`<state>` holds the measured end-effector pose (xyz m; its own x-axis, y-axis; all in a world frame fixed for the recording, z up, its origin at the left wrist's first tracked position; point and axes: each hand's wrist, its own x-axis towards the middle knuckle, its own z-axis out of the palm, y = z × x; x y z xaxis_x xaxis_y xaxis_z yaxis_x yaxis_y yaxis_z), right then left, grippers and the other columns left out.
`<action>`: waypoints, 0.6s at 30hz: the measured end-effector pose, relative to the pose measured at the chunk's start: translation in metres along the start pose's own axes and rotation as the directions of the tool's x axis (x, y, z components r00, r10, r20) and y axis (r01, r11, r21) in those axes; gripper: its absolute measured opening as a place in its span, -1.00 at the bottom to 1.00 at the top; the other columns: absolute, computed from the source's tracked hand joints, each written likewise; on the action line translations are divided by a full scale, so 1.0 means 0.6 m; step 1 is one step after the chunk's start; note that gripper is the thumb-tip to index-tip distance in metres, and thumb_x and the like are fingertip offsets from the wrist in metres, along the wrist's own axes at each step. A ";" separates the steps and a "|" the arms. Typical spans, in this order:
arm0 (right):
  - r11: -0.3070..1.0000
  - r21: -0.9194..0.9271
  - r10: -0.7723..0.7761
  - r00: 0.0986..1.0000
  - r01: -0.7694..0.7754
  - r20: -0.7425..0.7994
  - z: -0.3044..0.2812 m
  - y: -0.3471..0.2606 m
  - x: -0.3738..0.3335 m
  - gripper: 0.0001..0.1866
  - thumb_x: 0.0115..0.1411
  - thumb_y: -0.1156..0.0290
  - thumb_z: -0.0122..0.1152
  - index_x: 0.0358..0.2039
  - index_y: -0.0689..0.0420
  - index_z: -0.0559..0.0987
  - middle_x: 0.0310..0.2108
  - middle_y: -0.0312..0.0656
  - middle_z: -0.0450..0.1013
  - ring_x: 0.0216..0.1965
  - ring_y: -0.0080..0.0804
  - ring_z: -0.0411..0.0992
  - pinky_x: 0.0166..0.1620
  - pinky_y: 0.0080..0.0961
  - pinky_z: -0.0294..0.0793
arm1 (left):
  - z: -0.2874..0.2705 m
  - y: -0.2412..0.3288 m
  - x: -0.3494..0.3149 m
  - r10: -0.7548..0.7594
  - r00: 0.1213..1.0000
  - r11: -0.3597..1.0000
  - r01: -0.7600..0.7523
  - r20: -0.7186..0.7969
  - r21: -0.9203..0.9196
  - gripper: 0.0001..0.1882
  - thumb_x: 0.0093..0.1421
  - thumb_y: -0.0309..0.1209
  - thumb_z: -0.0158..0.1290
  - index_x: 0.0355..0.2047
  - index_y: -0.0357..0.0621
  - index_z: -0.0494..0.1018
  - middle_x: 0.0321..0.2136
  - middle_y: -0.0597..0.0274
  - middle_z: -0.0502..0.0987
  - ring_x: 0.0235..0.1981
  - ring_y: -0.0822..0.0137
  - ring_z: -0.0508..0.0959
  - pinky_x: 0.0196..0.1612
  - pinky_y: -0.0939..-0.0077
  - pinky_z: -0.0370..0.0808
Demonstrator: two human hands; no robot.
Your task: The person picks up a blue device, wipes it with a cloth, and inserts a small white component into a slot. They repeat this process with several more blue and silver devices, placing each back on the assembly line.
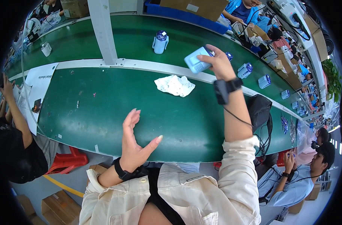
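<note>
My right hand grips a light-blue plastic device with a rounded boxy body, raised over the white rail between the bench and the belt. My fingers partly cover its far end. Palm inward, my left hand hovers over the near part of the green bench, thumb and fingers apart, holding nothing. A crumpled white cloth lies between my hands and the rail. On the belt beyond stands a similar light-blue device with a dark-blue see-through top.
More such devices line the belt to the right, and a white one lies far left. A black box with cables is beside my right forearm. A white post rises from the rail. Co-workers sit on both sides.
</note>
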<state>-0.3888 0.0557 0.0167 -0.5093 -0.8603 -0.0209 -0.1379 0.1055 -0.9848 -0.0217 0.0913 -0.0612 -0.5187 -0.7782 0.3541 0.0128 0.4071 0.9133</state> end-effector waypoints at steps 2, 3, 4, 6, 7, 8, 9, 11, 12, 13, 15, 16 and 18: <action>0.983 0.179 -0.104 0.895 0.028 0.434 0.040 -0.045 -0.085 -0.08 -0.10 0.51 0.46 0.29 0.22 0.20 0.00 -0.06 0.47 0.02 -0.27 0.46 0.09 -0.32 0.41 | -0.005 0.001 0.000 -0.006 0.999 0.995 0.010 0.045 -0.095 0.06 -0.07 -0.32 0.39 0.30 -0.31 -0.05 0.19 -0.17 0.18 0.24 0.04 0.25 0.27 0.15 0.19; 0.982 0.176 -0.163 0.767 0.066 0.620 0.064 -0.065 -0.126 -0.06 -0.10 0.51 0.47 0.29 0.22 0.19 0.00 -0.06 0.47 0.02 -0.26 0.46 0.10 -0.33 0.41 | -0.007 0.000 0.003 0.004 0.995 0.980 0.015 0.095 -0.199 0.09 -0.09 -0.32 0.41 0.31 -0.31 -0.07 0.20 -0.17 0.18 0.24 0.06 0.25 0.27 0.16 0.18; 0.977 0.185 -0.210 0.607 0.104 0.767 0.086 -0.079 -0.166 -0.05 -0.11 0.50 0.48 0.30 0.22 0.18 0.01 -0.06 0.46 0.02 -0.25 0.45 0.10 -0.35 0.40 | -0.006 -0.001 0.006 0.021 0.988 0.952 0.027 0.152 -0.306 0.13 -0.11 -0.32 0.42 0.32 -0.31 -0.08 0.21 -0.18 0.17 0.25 0.07 0.24 0.28 0.17 0.17; 0.961 0.098 -0.215 0.473 0.260 0.854 0.120 -0.087 -0.236 -0.04 -0.12 0.44 0.52 0.29 0.23 0.21 0.01 -0.05 0.46 0.02 -0.20 0.46 0.10 -0.34 0.39 | 0.005 0.021 0.014 -0.013 0.954 0.838 0.175 0.301 -0.516 0.16 -0.14 -0.31 0.44 0.33 -0.29 -0.10 0.22 -0.16 0.16 0.26 0.10 0.23 0.29 0.20 0.17; 0.968 0.114 -0.208 0.461 0.224 0.862 0.134 -0.087 -0.268 -0.04 -0.12 0.44 0.52 0.29 0.23 0.21 0.01 -0.05 0.46 0.02 -0.20 0.46 0.10 -0.34 0.39 | 0.003 0.030 0.009 0.010 0.910 0.660 0.305 0.414 -0.686 0.20 -0.17 -0.31 0.46 0.34 -0.28 -0.11 0.24 -0.15 0.15 0.27 0.13 0.23 0.29 0.22 0.17; 0.945 0.051 -0.212 0.487 0.322 0.847 0.143 -0.087 -0.295 -0.05 -0.14 0.42 0.53 0.27 0.22 0.24 0.00 -0.04 0.46 0.02 -0.16 0.45 0.10 -0.34 0.38 | 0.000 0.027 0.009 -0.024 0.909 0.656 0.328 0.416 -0.679 0.20 -0.17 -0.31 0.46 0.34 -0.28 -0.11 0.24 -0.15 0.15 0.27 0.13 0.23 0.29 0.22 0.17; 0.909 -0.015 -0.219 0.510 0.416 0.832 0.150 -0.087 -0.318 -0.06 -0.15 0.39 0.54 0.25 0.22 0.27 -0.01 -0.03 0.47 0.03 -0.12 0.45 0.10 -0.33 0.38 | -0.004 0.020 0.009 0.046 0.893 0.755 0.263 0.448 -0.601 0.20 -0.18 -0.31 0.47 0.34 -0.27 -0.09 0.20 -0.13 0.20 0.24 0.15 0.27 0.27 0.25 0.20; 0.864 -0.069 -0.233 0.517 0.500 0.824 0.153 -0.099 -0.331 -0.07 -0.17 0.37 0.55 0.24 0.21 0.30 -0.02 -0.02 0.47 0.03 -0.08 0.44 0.11 -0.32 0.38 | -0.016 0.014 0.006 0.181 0.829 0.901 0.075 0.530 -0.426 0.19 -0.19 -0.32 0.47 0.34 -0.25 -0.07 0.14 -0.08 0.32 0.17 0.20 0.36 0.23 0.30 0.26; 0.815 -0.066 -0.318 0.539 0.576 0.780 0.141 -0.106 -0.330 -0.15 -0.17 0.38 0.54 0.18 0.20 0.37 -0.05 -0.02 0.47 0.00 -0.08 0.44 0.07 -0.33 0.39 | -0.015 0.019 -0.001 0.170 0.831 0.902 0.086 0.529 -0.424 0.19 -0.19 -0.32 0.47 0.34 -0.25 -0.07 0.14 -0.08 0.32 0.17 0.20 0.36 0.23 0.30 0.26; 0.757 -0.071 -0.402 0.550 0.649 0.732 0.129 -0.113 -0.328 -0.22 -0.18 0.39 0.53 0.12 0.18 0.44 -0.08 -0.02 0.47 -0.02 -0.08 0.44 0.04 -0.33 0.41 | -0.011 0.031 -0.006 0.122 0.863 0.892 0.121 0.490 -0.435 0.18 -0.19 -0.32 0.47 0.34 -0.24 -0.05 0.08 -0.07 0.38 0.12 0.20 0.41 0.19 0.32 0.30; 0.696 -0.084 -0.484 0.553 0.713 0.679 0.120 -0.115 -0.326 -0.29 -0.18 0.40 0.52 0.06 0.17 0.51 -0.11 -0.02 0.48 -0.05 -0.08 0.44 0.01 -0.33 0.42 | -0.005 0.052 -0.015 0.028 0.912 0.867 0.182 0.410 -0.464 0.14 -0.18 -0.33 0.47 0.32 -0.23 0.00 -0.04 -0.03 0.49 0.02 0.19 0.50 0.10 0.35 0.39; 0.624 -0.085 -0.520 0.494 0.777 0.696 0.118 -0.115 -0.325 -0.39 -0.17 0.43 0.50 -0.02 0.17 0.56 -0.15 -0.04 0.47 -0.08 -0.11 0.44 -0.04 -0.34 0.43 | -0.005 0.057 -0.019 0.026 0.911 0.866 0.186 0.413 -0.465 0.14 -0.18 -0.33 0.47 0.32 -0.23 0.00 -0.04 -0.03 0.49 0.02 0.19 0.50 0.10 0.35 0.39; 0.460 -0.081 -0.576 0.367 0.884 0.730 0.113 -0.115 -0.327 -0.58 -0.16 0.47 0.46 -0.19 0.16 0.65 -0.23 -0.08 0.47 -0.16 -0.18 0.42 -0.12 -0.35 0.43 | -0.006 0.064 -0.024 0.073 0.913 0.957 0.048 0.401 -0.285 0.14 -0.16 -0.36 0.46 0.32 -0.28 -0.04 0.01 -0.03 0.46 0.03 0.23 0.50 0.10 0.37 0.39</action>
<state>-0.2217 0.1833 0.0773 0.5132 -0.7404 0.4341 -0.5823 -0.6719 -0.4576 -0.0108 0.1164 -0.0305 -0.8154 -0.4892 0.3095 0.2304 0.2161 0.9488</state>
